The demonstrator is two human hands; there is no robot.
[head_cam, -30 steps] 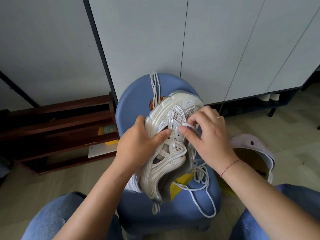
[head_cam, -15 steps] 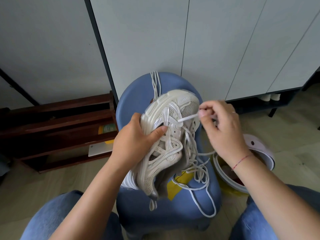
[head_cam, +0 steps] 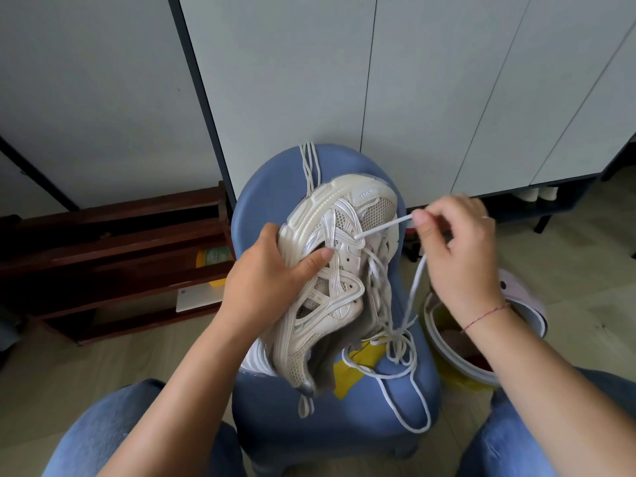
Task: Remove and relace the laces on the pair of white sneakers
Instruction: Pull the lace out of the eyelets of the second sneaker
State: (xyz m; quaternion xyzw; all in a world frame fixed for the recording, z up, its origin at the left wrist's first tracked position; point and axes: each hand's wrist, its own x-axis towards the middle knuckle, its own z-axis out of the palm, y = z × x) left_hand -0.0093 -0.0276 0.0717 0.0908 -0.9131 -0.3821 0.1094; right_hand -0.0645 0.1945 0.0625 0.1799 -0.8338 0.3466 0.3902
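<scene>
A white sneaker point(head_cam: 337, 270) is held on its side over a small blue chair point(head_cam: 344, 407), toe pointing away from me. My left hand point(head_cam: 272, 280) grips its sole edge, thumb pressed on the upper. My right hand point(head_cam: 454, 246) pinches a white lace point(head_cam: 382, 227) that runs taut from an eyelet near the toe out to the right. More of the lace hangs down from that hand and lies in loose loops point(head_cam: 399, 352) on the seat. A second white sneaker point(head_cam: 256, 359) peeks out beneath the first. Another lace point(head_cam: 309, 166) drapes over the chair back.
A dark wooden rack point(head_cam: 113, 256) stands on the floor at the left. White cabinet doors point(head_cam: 378, 80) rise behind the chair. A pale round bin point(head_cam: 537, 315) sits at the right by my arm. My knees in blue jeans point(head_cam: 113, 432) flank the chair.
My right hand has moved from the sneaker's eyelets out to the right and up, drawing the lace taut through the eyelet. My left hand kept its grip on the sneaker.
</scene>
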